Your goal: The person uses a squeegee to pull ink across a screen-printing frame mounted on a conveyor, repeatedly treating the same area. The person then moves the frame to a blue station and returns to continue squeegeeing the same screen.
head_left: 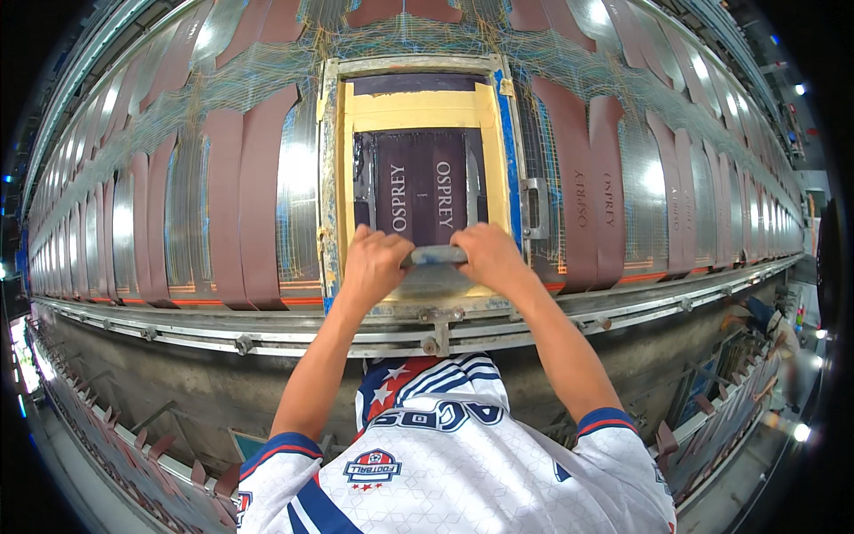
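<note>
My left hand [377, 255] and my right hand [483, 253] are wrapped round the two ends of a grey, stained squeegee [433, 255], gripping it across the near part of a screen-printing frame [330, 178]. The frame lies on a long table, edged with yellow and blue tape around a dark stencil area [418, 160] with pale lettering. A metal bracket [534, 207] sits on the frame's right side. The squeegee's blade is hard to make out below my hands.
Maroon cut pieces [227, 214] lie in rows on the long, shiny table [187, 222] to both sides and beyond. A metal rail [605, 318] runs along the near edge. Another person [776, 327] is partly visible at far right. A second row of racks [147, 436] stands behind me.
</note>
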### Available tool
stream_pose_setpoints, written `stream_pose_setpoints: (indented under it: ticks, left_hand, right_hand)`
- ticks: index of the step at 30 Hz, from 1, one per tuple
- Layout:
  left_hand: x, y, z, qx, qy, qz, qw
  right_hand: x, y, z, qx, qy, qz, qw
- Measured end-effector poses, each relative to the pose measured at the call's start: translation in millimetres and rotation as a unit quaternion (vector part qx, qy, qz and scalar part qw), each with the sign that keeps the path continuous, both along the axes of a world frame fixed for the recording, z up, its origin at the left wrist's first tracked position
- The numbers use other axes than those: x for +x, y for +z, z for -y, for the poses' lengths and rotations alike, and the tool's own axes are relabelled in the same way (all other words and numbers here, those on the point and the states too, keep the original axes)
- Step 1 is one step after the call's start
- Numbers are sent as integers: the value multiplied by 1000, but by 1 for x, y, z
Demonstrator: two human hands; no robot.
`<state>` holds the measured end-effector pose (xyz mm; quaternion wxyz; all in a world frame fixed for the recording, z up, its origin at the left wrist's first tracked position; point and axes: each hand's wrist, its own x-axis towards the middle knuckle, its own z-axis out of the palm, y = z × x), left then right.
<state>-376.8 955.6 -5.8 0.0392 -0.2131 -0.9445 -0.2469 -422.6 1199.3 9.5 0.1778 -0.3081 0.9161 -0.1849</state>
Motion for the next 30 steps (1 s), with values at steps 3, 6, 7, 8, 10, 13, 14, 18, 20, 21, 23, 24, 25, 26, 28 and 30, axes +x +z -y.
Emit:
stream_pose_setpoints:
  ticks: [3, 6, 7, 8, 10, 13, 14, 18, 20, 21, 23, 24, 25, 26, 28, 30]
  left_hand:
    - [29, 13, -2, -11, -2, -37, 999]
    - [53, 26, 2, -28, -1, -42, 999]
    - [59, 30, -1, -27, -9, -46, 999]
    - [65, 33, -3, -27, -22, -45, 998]
    - [76, 28, -6, -41, -36, -16, 998]
    - [82, 16, -2, -49, -37, -3, 998]
    - [78, 12, 0, -50, -36, -2, 998]
    - [10, 9, 5, -62, -14, -71, 995]
    - [-44, 14, 9, -49, -6, -114, 992]
    - [-70, 19, 13, -29, -2, -126, 992]
    - [-116, 31, 20, -56, 2, -84, 995]
    - [-134, 33, 22, -49, 3, -86, 995]
    - [-149, 35, 23, -42, 5, -86, 995]
    - [-154, 35, 24, -36, 8, -86, 996]
    - [-139, 22, 16, 0, 6, -119, 993]
    - [-97, 10, 6, 24, 9, -141, 990]
  right_hand:
    - [24, 17, -8, -80, -57, 27, 995]
    - [-22, 21, -31, -140, -206, -89, 964]
    - [-37, -4, -52, -135, -273, -240, 922]
    - [-50, -22, -65, -97, -368, -273, 883]
    - [-68, -52, -85, -80, -470, -231, 848]
    - [-68, -67, -88, -138, -474, -80, 866]
    - [-66, -69, -87, -155, -471, -82, 864]
    - [-62, -59, -83, -194, -464, -92, 859]
    - [-61, -60, -87, -201, -453, -143, 856]
    - [-61, -57, -87, -202, -462, -133, 853]
    - [-59, -40, -79, -201, -476, -112, 849]
    - [-59, -38, -80, -211, -483, -91, 845]
    - [-59, -37, -81, -220, -480, -100, 843]
    - [-61, -35, -81, -230, -475, -109, 843]
    - [-61, -36, -85, -235, -473, -127, 840]
    - [-65, -37, -93, -231, -470, -144, 839]
